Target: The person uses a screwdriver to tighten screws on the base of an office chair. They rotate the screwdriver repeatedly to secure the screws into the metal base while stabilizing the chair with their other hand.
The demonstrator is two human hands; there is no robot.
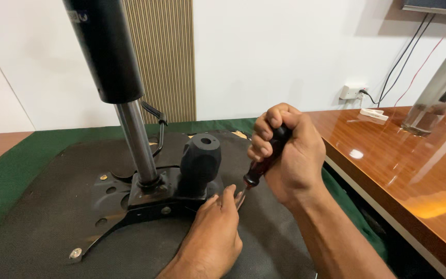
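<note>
Left hand (213,235) lies flat steadying the tip; right hand (287,150) fists screwdriver (261,165)

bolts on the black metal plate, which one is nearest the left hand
The silver bolt on the plate's front edge, just left of the left hand. The other silver bolt sits far out at the lower-left arm tip.

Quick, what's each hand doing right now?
Left hand: open, fingertips resting by the screwdriver tip on the chair bracket.
Right hand: closed around the screwdriver handle.

Bright even indoor light, glare patches on glossy wooden table (388,155), sharp focus, slight edge distortion
</note>
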